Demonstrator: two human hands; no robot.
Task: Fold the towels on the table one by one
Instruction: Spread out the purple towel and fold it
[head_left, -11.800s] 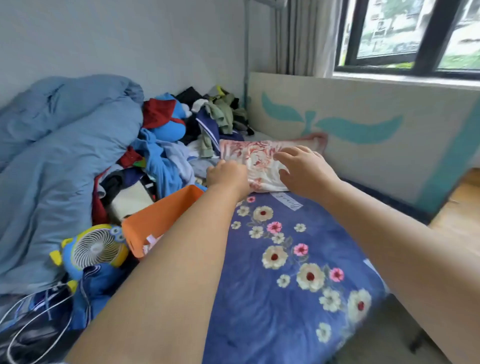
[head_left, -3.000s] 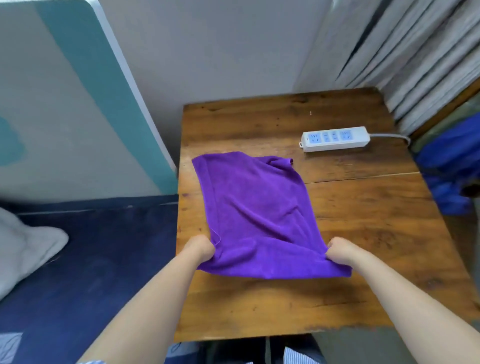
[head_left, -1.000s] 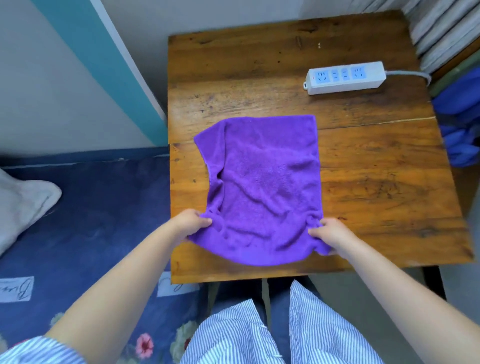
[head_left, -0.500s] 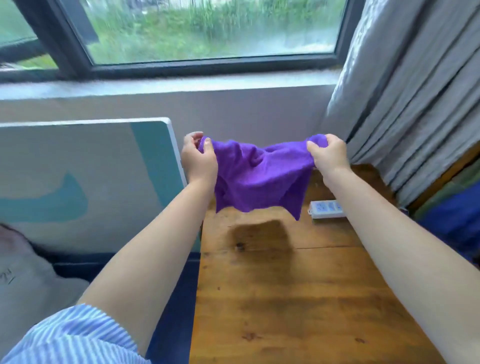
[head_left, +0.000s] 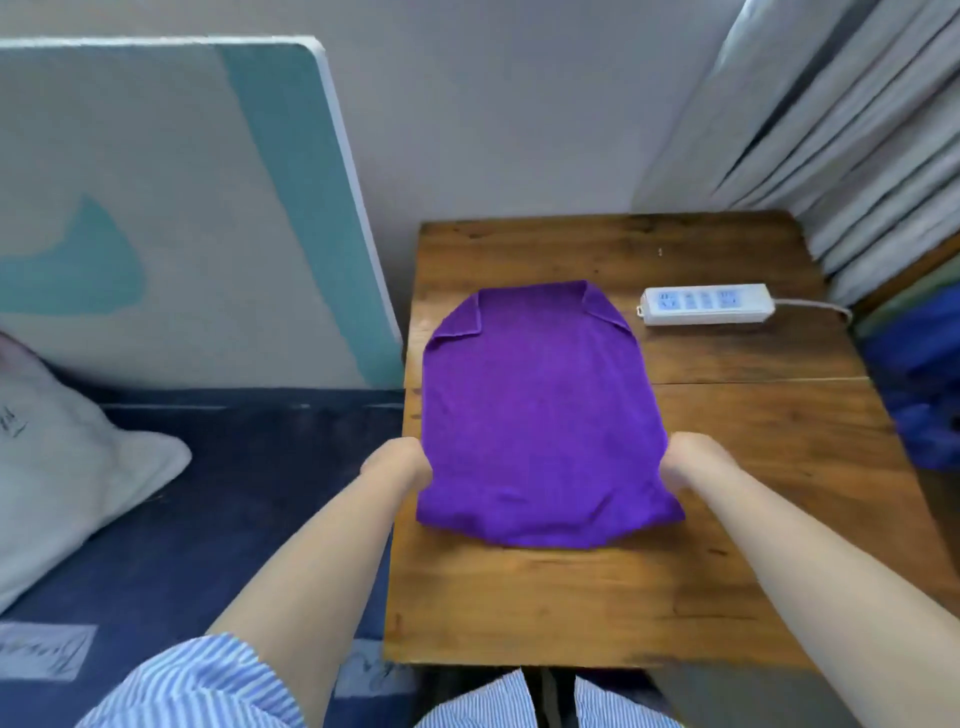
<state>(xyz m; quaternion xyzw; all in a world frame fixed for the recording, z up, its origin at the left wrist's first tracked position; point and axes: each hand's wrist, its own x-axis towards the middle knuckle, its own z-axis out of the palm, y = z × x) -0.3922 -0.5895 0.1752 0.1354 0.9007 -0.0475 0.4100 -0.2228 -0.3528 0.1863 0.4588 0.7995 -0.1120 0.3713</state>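
Head view, the only one I have: I look down on a wooden table (head_left: 727, 519) that stands against a pale wall, with grey curtains (head_left: 841, 119) hanging at its far right corner. A purple towel (head_left: 540, 415) lies spread on the table's left half, reaching from near the middle of the far side down toward me. Its two far corners are turned back over themselves, so that end looks rounded. The near edge sags in a soft curve and sits well short of the table's front edge.

My left hand (head_left: 400, 465) grasps the towel's left edge close to the near corner, the fingers tucked under the cloth where I cannot see them. My right hand (head_left: 691, 462) is clenched on the right edge at about the same height, a little blurred. Both forearms run straight out from me, with a blue-and-white striped sleeve (head_left: 192, 686) at the lower left.

A white power strip (head_left: 706, 304) rests on the table just beside the towel's far right corner, not touching it, its cord trailing off to the right. Left of the table I see a dark blue mattress (head_left: 218, 519), a white pillow (head_left: 62, 467), and a cream-and-teal headboard (head_left: 182, 208).
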